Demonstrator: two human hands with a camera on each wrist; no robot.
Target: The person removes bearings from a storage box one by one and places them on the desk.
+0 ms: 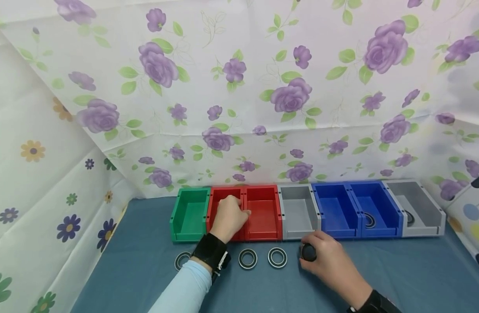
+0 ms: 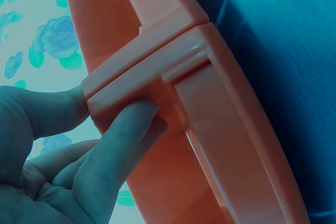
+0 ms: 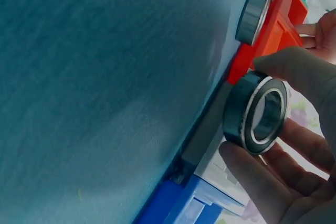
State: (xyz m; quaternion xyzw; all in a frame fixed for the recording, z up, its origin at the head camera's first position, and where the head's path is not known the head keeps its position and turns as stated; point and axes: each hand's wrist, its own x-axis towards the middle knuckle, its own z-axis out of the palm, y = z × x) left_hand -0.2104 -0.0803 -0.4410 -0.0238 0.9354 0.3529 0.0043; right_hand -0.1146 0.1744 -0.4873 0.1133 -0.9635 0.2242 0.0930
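My right hand [image 1: 328, 257] holds a ring-shaped ball bearing [image 3: 242, 109] between thumb and fingers, above the cloth in front of the bins. The bearing is tilted, its dark rim and open centre showing in the right wrist view. My left hand [image 1: 229, 217] reaches over the left red bin [image 1: 216, 209]. In the left wrist view, its thumb and fingers pinch the adjoining walls of the two red bins [image 2: 149, 69]; no bearing shows in it. Between the hands, two bearings lie flat, one [image 1: 248, 268] nearer the left wrist, another [image 1: 277, 266] to its right.
Another bearing [image 1: 178, 262] lies left of the left wrist, partly covered. The bin row runs from green [image 1: 189, 237] through red, grey [image 1: 301, 235] and blue [image 1: 337, 232] to grey [image 1: 423, 231]. One bearing [image 1: 373, 221] sits in the right blue bin, another [image 1: 410, 218] in the end grey bin.
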